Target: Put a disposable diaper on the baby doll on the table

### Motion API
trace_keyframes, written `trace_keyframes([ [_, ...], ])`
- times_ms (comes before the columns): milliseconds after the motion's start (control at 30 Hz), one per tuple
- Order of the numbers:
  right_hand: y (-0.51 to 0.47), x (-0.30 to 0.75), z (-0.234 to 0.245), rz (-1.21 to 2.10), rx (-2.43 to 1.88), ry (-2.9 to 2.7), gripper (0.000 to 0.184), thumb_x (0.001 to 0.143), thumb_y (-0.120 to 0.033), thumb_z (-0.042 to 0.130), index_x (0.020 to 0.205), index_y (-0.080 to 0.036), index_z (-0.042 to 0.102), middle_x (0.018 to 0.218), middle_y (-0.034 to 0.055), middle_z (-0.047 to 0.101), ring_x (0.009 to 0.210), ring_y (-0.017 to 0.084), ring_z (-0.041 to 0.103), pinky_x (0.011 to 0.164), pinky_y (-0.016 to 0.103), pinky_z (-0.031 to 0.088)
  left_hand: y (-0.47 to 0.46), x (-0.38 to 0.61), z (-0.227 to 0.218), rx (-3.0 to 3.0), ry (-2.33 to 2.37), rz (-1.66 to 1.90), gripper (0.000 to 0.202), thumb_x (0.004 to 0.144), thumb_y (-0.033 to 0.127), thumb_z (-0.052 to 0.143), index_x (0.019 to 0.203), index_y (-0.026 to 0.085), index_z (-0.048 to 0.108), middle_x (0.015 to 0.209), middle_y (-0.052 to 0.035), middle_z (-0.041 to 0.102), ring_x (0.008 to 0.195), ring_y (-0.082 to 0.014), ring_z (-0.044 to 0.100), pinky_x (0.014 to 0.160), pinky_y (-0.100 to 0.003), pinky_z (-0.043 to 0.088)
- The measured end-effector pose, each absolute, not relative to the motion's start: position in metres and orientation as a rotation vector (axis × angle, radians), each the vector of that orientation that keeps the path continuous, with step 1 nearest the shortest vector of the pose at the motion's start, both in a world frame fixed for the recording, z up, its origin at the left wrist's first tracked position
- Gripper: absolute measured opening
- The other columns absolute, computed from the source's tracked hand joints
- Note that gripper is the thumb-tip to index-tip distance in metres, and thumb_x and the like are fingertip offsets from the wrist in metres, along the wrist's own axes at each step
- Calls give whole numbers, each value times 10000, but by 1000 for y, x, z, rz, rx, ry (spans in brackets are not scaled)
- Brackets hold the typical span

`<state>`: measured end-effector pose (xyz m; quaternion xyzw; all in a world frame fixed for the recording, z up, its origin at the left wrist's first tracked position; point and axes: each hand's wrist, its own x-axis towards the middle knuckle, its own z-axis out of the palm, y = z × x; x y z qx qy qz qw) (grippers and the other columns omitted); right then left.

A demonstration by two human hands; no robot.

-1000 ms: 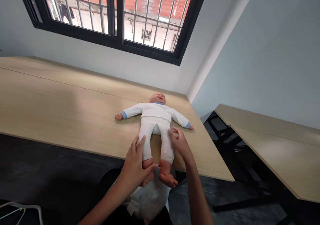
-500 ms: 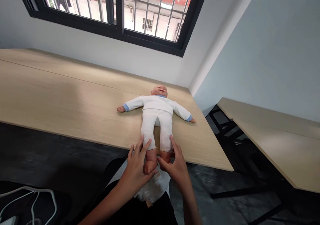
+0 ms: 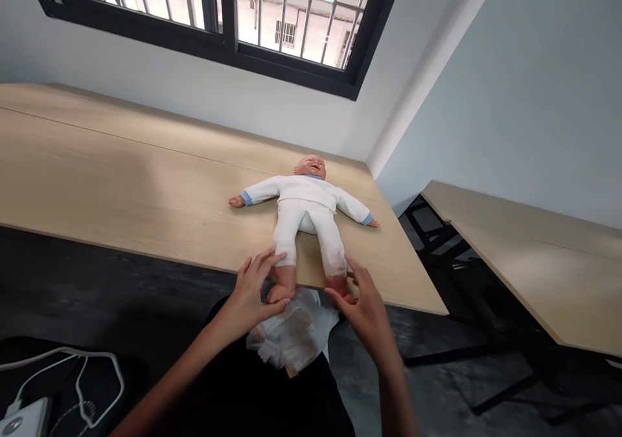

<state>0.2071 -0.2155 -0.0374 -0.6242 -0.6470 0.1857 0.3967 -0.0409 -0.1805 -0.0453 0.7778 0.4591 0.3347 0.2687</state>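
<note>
A baby doll [image 3: 311, 194] lies on its back on the wooden table [image 3: 184, 210], arms spread, in a white top and white trousers with blue cuffs and collar. Its bare feet reach past the table's front edge toward me. My left hand [image 3: 253, 291] holds the lower leg on the left, fingers over the trouser hem and thumb by the foot. My right hand [image 3: 364, 301] wraps round the other lower leg, thumb near the ankle. Beneath the feet, on my lap, rests a crumpled white diaper-like bundle [image 3: 299, 333].
A second table [image 3: 529, 242] with black legs stands to the right. Behind the first table is a barred window [image 3: 233, 41] in the wall. White cables [image 3: 102, 353] and a white box-shaped device [image 3: 29, 417] lie at the lower left.
My hands have moved apart, and the doll's legs are now spread wider. More of the white bundle shows between them. The view has tilted slightly downward.
</note>
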Motion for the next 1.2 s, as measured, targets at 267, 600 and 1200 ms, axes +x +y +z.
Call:
trace_keyframes([
  [267, -267, 196, -38, 593, -1397, -1877, 189, 900, -304, 612, 1063, -239, 681, 1044, 60, 685, 1012, 247, 656, 950, 406, 530, -177, -53, -41, 2083, 1135, 895, 663, 766, 347, 744, 1375, 286, 491, 1480, -110, 418, 1399, -305, 394, 1158, -509, 322],
  [600, -259, 182, -107, 592, -1478, -2157, 497, 739, -41, 518, 1041, -365, 744, 1188, 11, 690, 1186, 345, 609, 1065, 576, 446, -190, -55, -10, 2020, 1134, 1059, 368, 857, 371, 634, 1196, 239, 577, 1255, -80, 596, 1223, -249, 551, 1082, -446, 430],
  [1200, -183, 176, 107, 204, -1205, -1594, 306, 955, -407, 493, 772, -177, 578, 719, 0, 570, 630, 121, 502, 582, 206, 391, -210, -31, -16, 1238, 719, 867, 768, 610, 412, 848, 1307, 234, 577, 1357, -80, 612, 1248, -320, 571, 1050, -420, 478],
])
